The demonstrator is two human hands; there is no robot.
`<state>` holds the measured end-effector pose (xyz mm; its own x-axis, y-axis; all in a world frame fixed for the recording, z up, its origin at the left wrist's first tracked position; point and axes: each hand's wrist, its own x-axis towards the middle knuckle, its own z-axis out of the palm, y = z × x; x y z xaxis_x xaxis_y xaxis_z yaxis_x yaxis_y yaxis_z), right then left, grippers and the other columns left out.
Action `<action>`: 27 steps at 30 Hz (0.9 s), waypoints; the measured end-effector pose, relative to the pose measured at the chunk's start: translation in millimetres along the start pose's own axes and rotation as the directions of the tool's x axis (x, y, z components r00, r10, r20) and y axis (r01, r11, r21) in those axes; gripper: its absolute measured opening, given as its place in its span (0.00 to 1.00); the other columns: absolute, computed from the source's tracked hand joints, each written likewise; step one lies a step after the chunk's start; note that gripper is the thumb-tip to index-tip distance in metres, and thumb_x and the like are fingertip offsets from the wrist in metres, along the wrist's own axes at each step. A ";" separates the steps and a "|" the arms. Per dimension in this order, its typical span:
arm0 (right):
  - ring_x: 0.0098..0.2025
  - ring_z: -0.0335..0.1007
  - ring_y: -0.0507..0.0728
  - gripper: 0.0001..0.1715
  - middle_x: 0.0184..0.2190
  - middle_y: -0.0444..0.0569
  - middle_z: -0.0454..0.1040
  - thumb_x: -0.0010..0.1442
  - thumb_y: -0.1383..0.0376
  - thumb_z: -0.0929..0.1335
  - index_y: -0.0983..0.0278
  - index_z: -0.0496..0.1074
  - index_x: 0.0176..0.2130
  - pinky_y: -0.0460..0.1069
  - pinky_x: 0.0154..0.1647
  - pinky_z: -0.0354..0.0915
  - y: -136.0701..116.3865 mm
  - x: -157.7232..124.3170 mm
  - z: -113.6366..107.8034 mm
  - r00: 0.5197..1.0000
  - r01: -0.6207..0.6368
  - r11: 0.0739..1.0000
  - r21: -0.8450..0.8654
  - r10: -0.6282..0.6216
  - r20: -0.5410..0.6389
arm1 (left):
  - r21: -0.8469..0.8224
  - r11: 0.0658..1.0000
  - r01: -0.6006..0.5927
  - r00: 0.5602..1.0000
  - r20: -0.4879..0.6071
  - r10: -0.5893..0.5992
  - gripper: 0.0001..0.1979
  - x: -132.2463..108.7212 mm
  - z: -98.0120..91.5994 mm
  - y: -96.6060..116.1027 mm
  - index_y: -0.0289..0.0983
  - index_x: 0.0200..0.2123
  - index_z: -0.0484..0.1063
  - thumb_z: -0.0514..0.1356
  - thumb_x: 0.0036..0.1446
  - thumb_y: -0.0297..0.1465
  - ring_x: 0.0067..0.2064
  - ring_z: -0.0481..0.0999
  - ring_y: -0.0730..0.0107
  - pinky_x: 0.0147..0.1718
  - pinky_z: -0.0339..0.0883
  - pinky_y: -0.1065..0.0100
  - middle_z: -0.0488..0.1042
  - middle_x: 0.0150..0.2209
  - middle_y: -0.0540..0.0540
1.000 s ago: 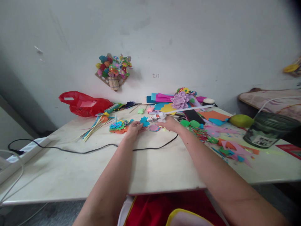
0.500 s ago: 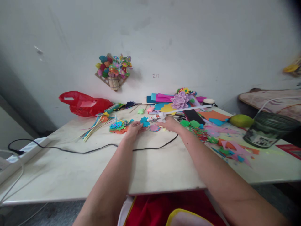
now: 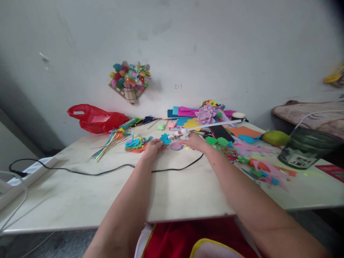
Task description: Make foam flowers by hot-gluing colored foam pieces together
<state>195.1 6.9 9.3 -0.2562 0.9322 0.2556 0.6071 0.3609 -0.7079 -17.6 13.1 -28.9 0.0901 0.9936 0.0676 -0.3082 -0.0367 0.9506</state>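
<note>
Between the fingertips of my left hand (image 3: 154, 147) is a blue foam flower (image 3: 165, 139), held up a little above the table. My right hand (image 3: 195, 142) is wrapped round a white hot glue gun (image 3: 182, 134), whose nozzle points left at the flower's edge; I cannot tell if they touch. A long white glue stick (image 3: 221, 124) juts from the gun's back. Under the gun lies a pink scalloped foam piece (image 3: 176, 146). Left of my left hand sits a pile of blue, yellow and orange scalloped foam flowers (image 3: 135, 143).
A black cord (image 3: 107, 174) crosses the table to a power strip (image 3: 32, 175). At the back are a red plastic bag (image 3: 98, 120), foam sheets (image 3: 185, 111) and a purple flower (image 3: 206, 114). Foam scraps (image 3: 264, 172) and a glass jar (image 3: 306, 148) lie right; a flower basket (image 3: 130, 80) hangs on the wall.
</note>
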 end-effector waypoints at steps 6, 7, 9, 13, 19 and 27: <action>0.17 0.55 0.47 0.21 0.19 0.44 0.66 0.48 0.52 0.68 0.66 0.72 0.35 0.42 0.15 0.54 -3.6 -1.7 -3.1 0.999 -0.014 0.999 -0.040 0.013 -0.029 | -0.005 1.000 -0.006 1.000 0.016 0.006 0.10 -1.2 -0.1 1.6 0.34 0.27 0.65 0.65 0.42 0.27 0.32 0.77 0.65 0.34 0.69 0.66 0.76 0.25 0.47; 0.17 0.56 0.47 0.21 0.19 0.44 0.67 0.48 0.52 0.68 0.67 0.72 0.34 0.42 0.16 0.54 -4.4 -2.0 -3.8 0.999 -0.009 0.999 -0.043 0.008 -0.035 | -0.007 1.000 -0.004 1.000 0.018 0.004 0.10 -1.2 -0.1 1.8 0.34 0.26 0.65 0.65 0.42 0.27 0.31 0.77 0.65 0.34 0.69 0.67 0.76 0.25 0.47; 0.18 0.57 0.47 0.21 0.19 0.45 0.67 0.48 0.52 0.68 0.67 0.73 0.33 0.42 0.18 0.55 -5.8 -2.5 -4.8 0.999 -0.001 0.999 -0.042 0.000 -0.037 | -0.014 1.000 0.000 1.000 0.021 0.000 0.10 -1.0 -0.2 2.0 0.34 0.26 0.65 0.65 0.42 0.27 0.31 0.77 0.65 0.34 0.69 0.67 0.76 0.25 0.47; 0.19 0.58 0.48 0.21 0.19 0.45 0.67 0.49 0.54 0.68 0.68 0.73 0.35 0.43 0.19 0.56 -6.1 -2.6 -4.9 0.999 0.037 0.999 -0.030 -0.037 -0.022 | -0.014 1.000 0.004 1.000 0.020 -0.003 0.10 -0.3 -0.5 1.5 0.33 0.26 0.65 0.64 0.42 0.27 0.32 0.77 0.65 0.35 0.69 0.66 0.76 0.26 0.45; 0.19 0.58 0.48 0.24 0.19 0.44 0.67 0.48 0.52 0.68 0.67 0.73 0.37 0.43 0.18 0.55 -2.8 -1.6 -1.6 0.999 0.037 0.998 -0.042 -0.038 -0.029 | -0.013 1.000 0.001 1.000 0.022 -0.001 0.08 -0.2 -1.3 1.0 0.34 0.26 0.65 0.63 0.44 0.26 0.32 0.77 0.65 0.35 0.69 0.66 0.75 0.26 0.46; 0.20 0.58 0.48 0.21 0.20 0.44 0.68 0.49 0.53 0.68 0.67 0.73 0.36 0.42 0.20 0.55 -2.5 -0.5 -1.9 0.999 0.028 0.996 -0.083 -0.031 -0.039 | -0.015 1.000 0.005 1.000 0.021 -0.004 0.08 -1.2 0.6 2.3 0.34 0.26 0.64 0.63 0.44 0.26 0.31 0.77 0.66 0.34 0.69 0.66 0.75 0.25 0.47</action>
<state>195.2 5.6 12.2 -0.2450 0.9209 0.3031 0.6601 0.3875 -0.6435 -17.8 11.8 -26.6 0.1111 0.9914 0.0698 -0.3218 -0.0306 0.9463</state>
